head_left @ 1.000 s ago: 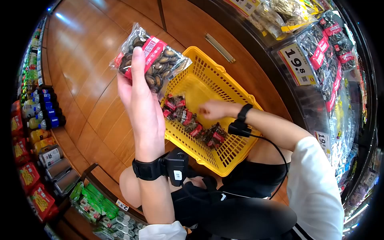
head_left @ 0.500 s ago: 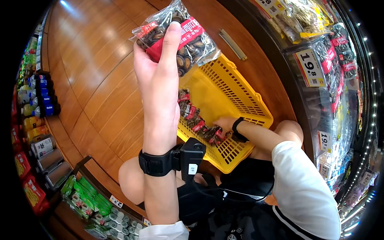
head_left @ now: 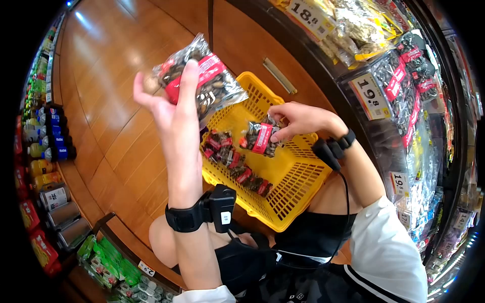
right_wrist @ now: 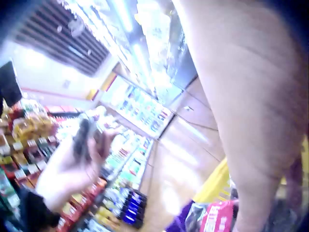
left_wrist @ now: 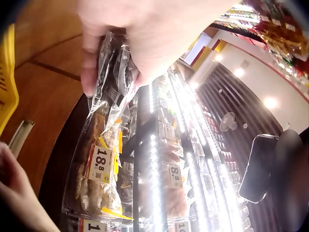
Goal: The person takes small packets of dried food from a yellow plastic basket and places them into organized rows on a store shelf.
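In the head view my left hand (head_left: 177, 118) grips a clear bag of dark seeds with a red band (head_left: 209, 76), thumb across its front, above the basket's far left side. My right hand (head_left: 303, 120) pinches a smaller red-banded packet (head_left: 261, 139) over the yellow basket (head_left: 303, 184). Several similar small packets (head_left: 235, 160) lie along the basket's left side. In the left wrist view the left hand (left_wrist: 130, 38) holds the bag's crinkled clear plastic (left_wrist: 113, 82). The right wrist view shows the small packet (right_wrist: 217, 217) below the right hand (right_wrist: 256, 106).
Shelves with bagged dried goods (head_left: 353, 30) and a price tag (head_left: 371, 96) rise on the right. Bottles (head_left: 53, 131), cans (head_left: 65, 214) and green packets (head_left: 108, 257) line the left. The person's knees flank the basket's near end.
My right hand has risen from inside the basket, now with a small packet in its fingers. My left hand went up and right, then back down and left, keeping its bag.
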Demonstrator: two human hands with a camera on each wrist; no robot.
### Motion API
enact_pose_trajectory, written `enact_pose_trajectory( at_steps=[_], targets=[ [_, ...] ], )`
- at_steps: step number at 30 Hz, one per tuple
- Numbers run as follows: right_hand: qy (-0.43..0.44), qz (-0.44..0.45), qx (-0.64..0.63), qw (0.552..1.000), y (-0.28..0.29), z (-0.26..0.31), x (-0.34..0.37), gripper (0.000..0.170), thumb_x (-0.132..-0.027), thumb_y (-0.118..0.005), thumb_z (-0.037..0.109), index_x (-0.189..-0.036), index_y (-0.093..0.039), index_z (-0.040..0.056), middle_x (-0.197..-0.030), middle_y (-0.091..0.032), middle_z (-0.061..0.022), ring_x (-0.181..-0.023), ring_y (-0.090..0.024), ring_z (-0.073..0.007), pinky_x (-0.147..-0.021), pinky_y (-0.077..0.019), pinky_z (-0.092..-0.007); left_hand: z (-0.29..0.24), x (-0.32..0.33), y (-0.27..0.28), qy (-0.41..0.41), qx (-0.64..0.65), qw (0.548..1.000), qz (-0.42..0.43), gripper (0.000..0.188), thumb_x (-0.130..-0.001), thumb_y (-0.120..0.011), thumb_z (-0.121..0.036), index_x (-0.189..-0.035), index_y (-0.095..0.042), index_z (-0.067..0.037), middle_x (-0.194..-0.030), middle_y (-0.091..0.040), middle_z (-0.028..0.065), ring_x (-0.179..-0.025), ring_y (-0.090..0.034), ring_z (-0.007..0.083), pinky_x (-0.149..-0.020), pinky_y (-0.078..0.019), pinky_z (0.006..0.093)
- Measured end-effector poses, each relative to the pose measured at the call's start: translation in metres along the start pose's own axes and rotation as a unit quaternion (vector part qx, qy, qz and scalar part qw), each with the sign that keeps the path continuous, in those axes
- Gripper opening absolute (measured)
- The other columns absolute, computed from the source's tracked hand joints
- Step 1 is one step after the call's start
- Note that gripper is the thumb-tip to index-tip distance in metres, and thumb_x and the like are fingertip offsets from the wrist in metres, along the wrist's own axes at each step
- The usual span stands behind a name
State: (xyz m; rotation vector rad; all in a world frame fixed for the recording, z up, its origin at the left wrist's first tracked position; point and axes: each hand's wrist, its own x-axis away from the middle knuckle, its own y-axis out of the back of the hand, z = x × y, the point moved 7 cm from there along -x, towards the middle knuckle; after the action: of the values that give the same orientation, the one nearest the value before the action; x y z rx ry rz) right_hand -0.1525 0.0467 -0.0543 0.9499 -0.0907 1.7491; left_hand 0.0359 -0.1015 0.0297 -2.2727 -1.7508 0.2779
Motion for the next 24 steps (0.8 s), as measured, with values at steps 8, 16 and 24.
enact_pose_trajectory(
  at_steps=[8,16,24],
  targets=[
    [0.157,-0.158,-0.237,0.946,0.033,0.028,0.036,0.057,-0.091,-0.075,0.017,-0.137,-0.044,0.0048,-0.104,-0.068,-0.0062,-0.081,-0.065,-0.0091,-0.071,-0.0544,-0.0259,-0.008,0.008,-0.021,-0.100,-0.195,0.970,0.101,0.030,-0.101,-0.061,-0.014,-0.130,-0.061,-0.010,-0.126,-0.060,0.0123,-0.112,-0.060,0.0209,-0.097,-0.0488,0.0347],
    [0.234,-0.295,-0.292,0.879,0.055,0.036,0.057,0.056,-0.095,-0.071,0.016,-0.140,-0.040,0.0083,-0.118,-0.062,-0.0080,-0.105,-0.062,-0.0125,-0.080,-0.0566,-0.0292,-0.006,0.019,-0.025,-0.188,-0.349,0.908,0.139,0.024,-0.101,-0.059,-0.016,-0.124,-0.066,-0.011,-0.118,-0.057,0.0187,-0.113,-0.058,0.0334,-0.100,-0.0446,0.0391],
    [0.239,-0.252,-0.364,0.864,0.041,0.057,0.065,0.052,-0.091,-0.076,0.016,-0.130,-0.043,0.0084,-0.109,-0.063,-0.0038,-0.092,-0.065,-0.0100,-0.064,-0.0587,-0.0244,0.032,0.030,-0.036,-0.014,-0.120,0.977,0.174,0.035,-0.107,-0.048,-0.028,-0.126,-0.058,-0.001,-0.127,-0.051,0.0123,-0.129,-0.045,0.0255,-0.111,-0.0329,0.0373]
  ],
)
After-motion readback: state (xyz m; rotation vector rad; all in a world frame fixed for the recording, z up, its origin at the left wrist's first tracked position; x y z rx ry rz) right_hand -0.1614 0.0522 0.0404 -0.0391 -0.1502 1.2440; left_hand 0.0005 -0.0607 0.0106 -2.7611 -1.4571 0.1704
